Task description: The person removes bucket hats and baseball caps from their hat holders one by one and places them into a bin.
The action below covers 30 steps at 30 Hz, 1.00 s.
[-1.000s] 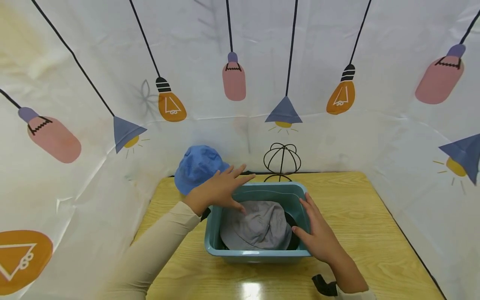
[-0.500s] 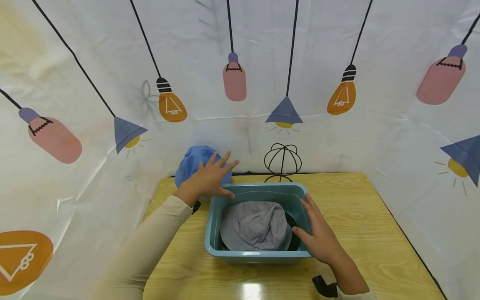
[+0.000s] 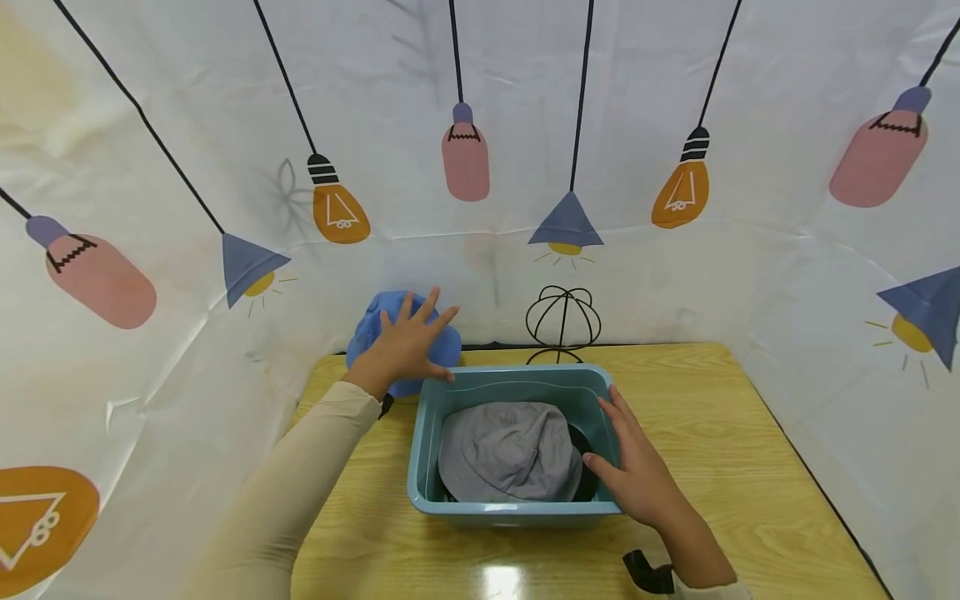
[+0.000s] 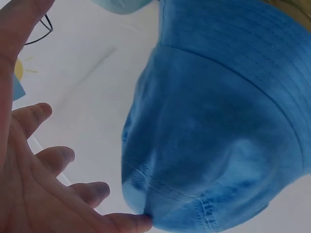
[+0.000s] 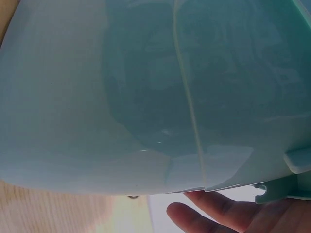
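Observation:
My left hand (image 3: 401, 350) spreads its fingers in front of a blue bucket hat (image 3: 360, 342) at the table's back left. In the left wrist view, one fingertip (image 4: 138, 222) overlaps the crown of the blue bucket hat (image 4: 209, 131); contact is unclear. My right hand (image 3: 641, 471) lies at the right rim of a teal plastic basin (image 3: 517, 518), its fingers fairly straight. The right wrist view has the basin's outer wall (image 5: 146, 97), with fingers (image 5: 194, 221) beside it. A grey bucket hat (image 3: 510, 450) lies inside the basin, partly covering something black (image 3: 588, 479).
Behind the basin stands a black wire hat stand (image 3: 562, 321) with a rounded top. The wood-grain table (image 3: 720, 433) extends to the right. A white sheet (image 3: 450, 267) printed with lamps hangs around the back and sides.
My left hand has moved left from over the basin to the blue bucket hat, with its fingers spread. My right hand and the basin have stayed in place.

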Motion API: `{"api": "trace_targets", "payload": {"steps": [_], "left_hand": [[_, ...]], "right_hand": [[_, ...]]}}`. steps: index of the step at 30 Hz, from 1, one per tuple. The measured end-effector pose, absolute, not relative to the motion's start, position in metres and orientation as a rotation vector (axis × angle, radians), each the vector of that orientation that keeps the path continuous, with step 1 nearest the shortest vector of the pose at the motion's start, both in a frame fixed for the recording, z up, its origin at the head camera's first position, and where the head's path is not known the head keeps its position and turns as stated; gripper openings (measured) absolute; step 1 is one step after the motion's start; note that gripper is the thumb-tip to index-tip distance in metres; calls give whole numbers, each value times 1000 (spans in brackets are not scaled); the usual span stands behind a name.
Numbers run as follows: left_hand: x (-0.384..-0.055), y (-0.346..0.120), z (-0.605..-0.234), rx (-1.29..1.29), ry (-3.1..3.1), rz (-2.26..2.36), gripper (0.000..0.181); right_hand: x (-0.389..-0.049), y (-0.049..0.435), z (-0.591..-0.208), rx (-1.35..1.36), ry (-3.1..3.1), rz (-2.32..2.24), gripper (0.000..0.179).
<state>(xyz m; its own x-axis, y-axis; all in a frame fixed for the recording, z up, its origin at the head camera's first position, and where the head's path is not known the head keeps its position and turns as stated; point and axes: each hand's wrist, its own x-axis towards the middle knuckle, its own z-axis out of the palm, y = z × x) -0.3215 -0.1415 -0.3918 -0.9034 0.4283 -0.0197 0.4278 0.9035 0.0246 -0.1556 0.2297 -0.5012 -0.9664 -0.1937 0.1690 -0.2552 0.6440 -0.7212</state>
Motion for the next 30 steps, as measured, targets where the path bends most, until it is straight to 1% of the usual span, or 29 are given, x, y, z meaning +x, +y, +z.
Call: {"api": "trace_targets", "payload": {"steps": [15, 22, 30], "left_hand": [[-345, -164, -401, 567, 3115, -72, 124], [-352, -172, -403, 506, 3144, -95, 129], [-356, -181, -403, 448, 3157, -72, 126]], "right_hand": [[-156, 230, -501, 373, -2781, 1241, 83], [-155, 229, -502, 374, -2777, 1232, 82], [-155, 229, -502, 375, -2775, 1236, 82]]}}
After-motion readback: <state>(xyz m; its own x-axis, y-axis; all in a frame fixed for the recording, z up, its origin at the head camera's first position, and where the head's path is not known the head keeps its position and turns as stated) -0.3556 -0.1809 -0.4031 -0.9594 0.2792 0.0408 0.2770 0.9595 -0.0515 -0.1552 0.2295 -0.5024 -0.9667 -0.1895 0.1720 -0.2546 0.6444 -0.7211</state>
